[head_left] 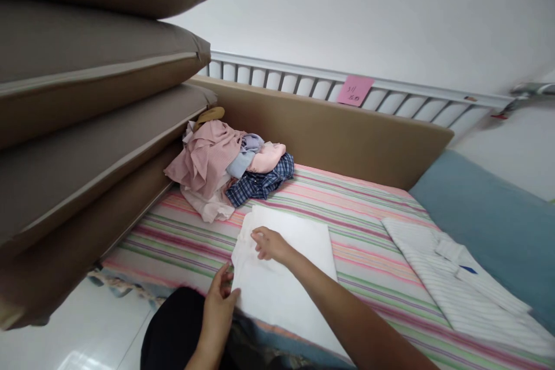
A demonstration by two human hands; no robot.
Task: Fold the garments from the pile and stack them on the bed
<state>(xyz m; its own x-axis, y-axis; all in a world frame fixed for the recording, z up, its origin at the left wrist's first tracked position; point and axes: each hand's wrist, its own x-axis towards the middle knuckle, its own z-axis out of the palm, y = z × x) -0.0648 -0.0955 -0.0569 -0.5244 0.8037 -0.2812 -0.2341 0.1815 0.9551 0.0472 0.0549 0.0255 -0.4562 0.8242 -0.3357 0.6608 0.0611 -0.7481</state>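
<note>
A folded white garment point(295, 277) lies flat in front of me on the striped bed sheet, its left end slightly wrinkled. My right hand point(269, 244) is over the upper left part of this garment, palm down with loosely bent fingers and nothing visible in them. At the garment's lower left edge is my left hand point(220, 298). Its thumb is apart from its curled fingers, and the thumb tip touches or nearly touches the white cloth.
A heap of crumpled clothes point(212, 153), including a blue plaid piece point(262, 182), lies at the back left. Stacked brown cushions point(104, 69) rise at the left. A folded striped shirt point(459, 283) lies at the right beside a blue-grey pad point(489, 208). A brown board point(338, 133) stands behind.
</note>
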